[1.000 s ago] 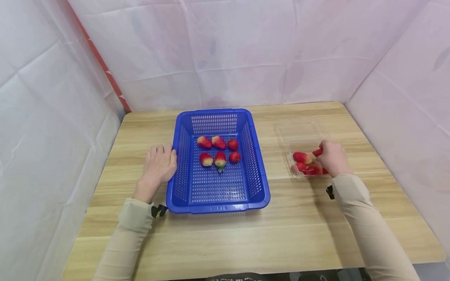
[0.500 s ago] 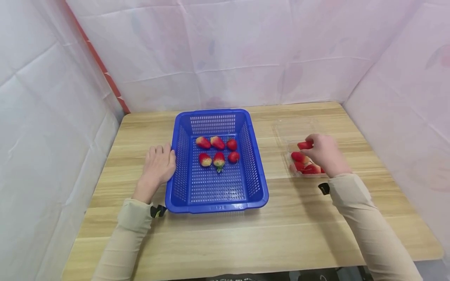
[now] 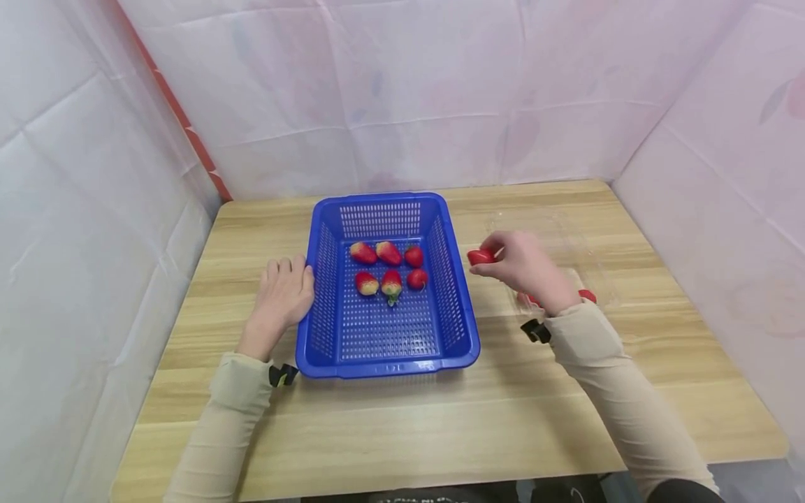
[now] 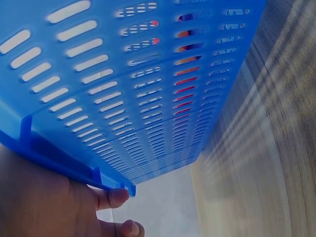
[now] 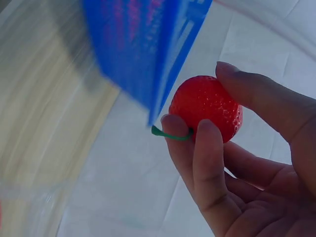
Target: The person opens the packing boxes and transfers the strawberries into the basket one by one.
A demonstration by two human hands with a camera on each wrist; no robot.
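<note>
My right hand [image 3: 522, 264] pinches a red strawberry [image 3: 481, 257] between thumb and fingers, just right of the basket's rim. A short green stem sticks out of that strawberry [image 5: 205, 108] in the right wrist view. At the left side of the blue plastic basket [image 3: 386, 368] my left hand [image 3: 286, 293] rests against the rim, fingers pointing away from me. The left wrist view shows this hand [image 4: 54, 197] low along the rim, fingertips beside its edge. Two rows of strawberries lie in the basket, among them one with green leaves [image 3: 391, 283].
Right of the basket stands a clear plastic clamshell box [image 3: 553, 218], its lid folded back. More strawberries [image 3: 588, 296] in it are partly hidden by my right hand and forearm. White sheets [image 3: 440, 105] stand behind and beside the wooden table [image 3: 377, 440].
My right hand has lifted the strawberry out of the clear box and carried it left to the basket's right side. My left hand has stayed at the rim.
</note>
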